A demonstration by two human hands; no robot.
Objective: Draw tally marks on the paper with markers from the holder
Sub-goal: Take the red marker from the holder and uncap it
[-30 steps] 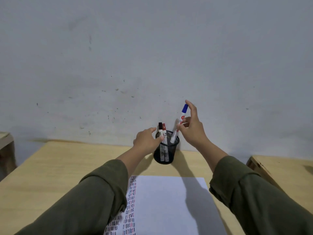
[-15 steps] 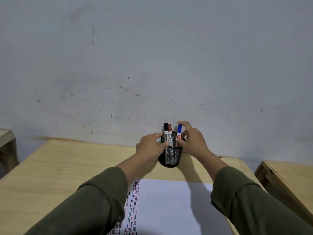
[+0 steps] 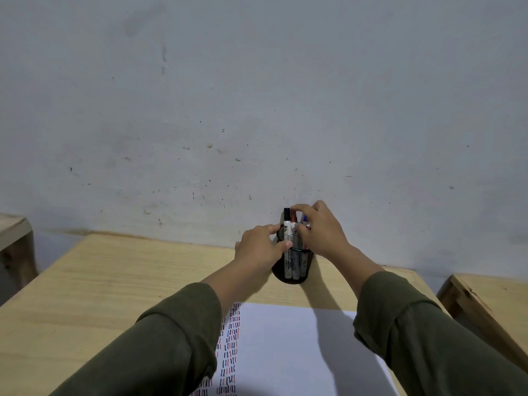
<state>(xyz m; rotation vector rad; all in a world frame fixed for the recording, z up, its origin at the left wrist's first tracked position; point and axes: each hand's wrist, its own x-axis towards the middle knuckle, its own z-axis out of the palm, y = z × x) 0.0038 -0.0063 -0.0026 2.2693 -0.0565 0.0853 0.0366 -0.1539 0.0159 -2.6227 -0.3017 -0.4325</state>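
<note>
A black mesh holder stands near the table's far edge by the wall. My left hand grips its left rim and side. Three markers stand in it: a black-capped one on the left, a red one in the middle, and a blue one mostly hidden behind my fingers. My right hand reaches over the holder, with fingertips pinched on the red marker's top. White paper lies in front of me, with columns of black, red and blue tally marks along its left side.
The pale wooden table ends at a grey wall right behind the holder. Another wooden piece stands close on the right, and one more at the far left. My sleeves cover the paper's lower corners.
My right hand lowered the blue marker into the holder, let it go, and shifted left onto the red marker. My left hand stayed on the holder.
</note>
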